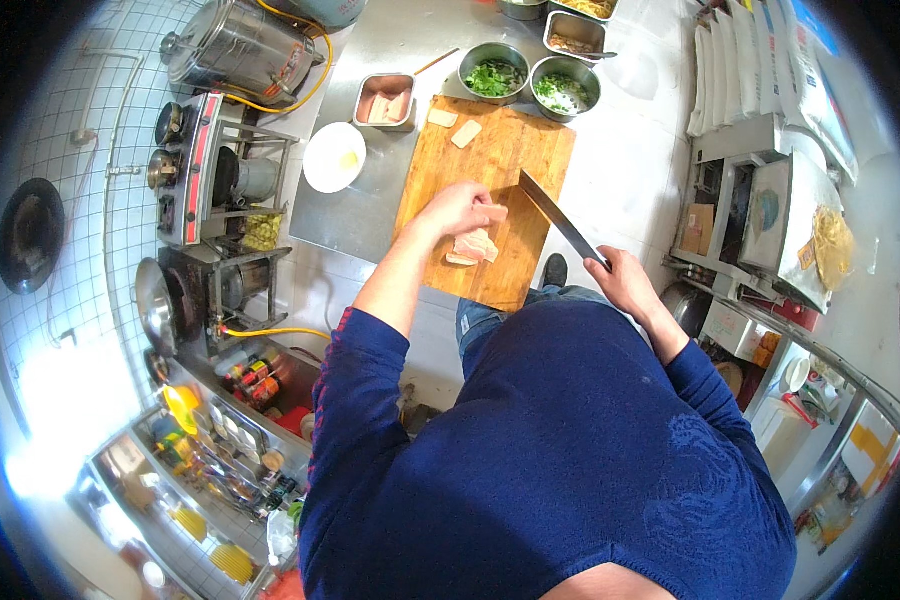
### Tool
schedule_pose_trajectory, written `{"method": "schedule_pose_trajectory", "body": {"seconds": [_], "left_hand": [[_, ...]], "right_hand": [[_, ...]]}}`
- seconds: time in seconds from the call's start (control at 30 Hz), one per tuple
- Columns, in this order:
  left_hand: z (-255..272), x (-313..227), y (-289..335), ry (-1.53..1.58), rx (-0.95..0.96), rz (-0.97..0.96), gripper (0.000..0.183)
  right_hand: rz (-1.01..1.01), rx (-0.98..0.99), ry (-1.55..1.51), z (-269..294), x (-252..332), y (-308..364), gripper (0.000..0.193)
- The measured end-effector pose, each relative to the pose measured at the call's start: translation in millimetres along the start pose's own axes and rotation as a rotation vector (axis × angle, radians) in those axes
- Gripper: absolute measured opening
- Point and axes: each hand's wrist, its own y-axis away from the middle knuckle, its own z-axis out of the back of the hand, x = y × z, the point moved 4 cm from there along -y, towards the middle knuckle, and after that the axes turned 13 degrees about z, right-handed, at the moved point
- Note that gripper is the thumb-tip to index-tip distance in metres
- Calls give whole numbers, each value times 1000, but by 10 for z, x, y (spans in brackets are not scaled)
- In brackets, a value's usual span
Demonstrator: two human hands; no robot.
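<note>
My left hand (456, 210) is closed on a pale pink slice of luncheon meat (490, 213), over the wooden cutting board (523, 142). Just below it on the board lie more pink slices (472, 247) in a loose pile. Two further slices (466, 133) rest flat near the board's far edge. In my right hand (625, 280) is the handle of a cleaver (560, 217); its dark blade points up and left across the board's right side, apart from the meat.
Left of the board are a white bowl (335, 158) and a square steel tin (385, 103) of pink slices. Two steel pots (566, 88) with chopped greens stand beyond it. A gas stove (192, 170) is at the left; shelving (705, 245) stands at the right.
</note>
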Motion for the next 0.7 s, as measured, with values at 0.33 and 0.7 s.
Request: {"method": "schedule_pose_trajectory", "body": {"seconds": [0.33,0.7], "left_hand": [[-118,182,486,-305,-268,-164,56],[-197,83,407,-391,-215,-253,49]], "right_hand": [[57,-44,-11,-19,-3,5,43],[30,0,23,-53,-15,-4,46]]}}
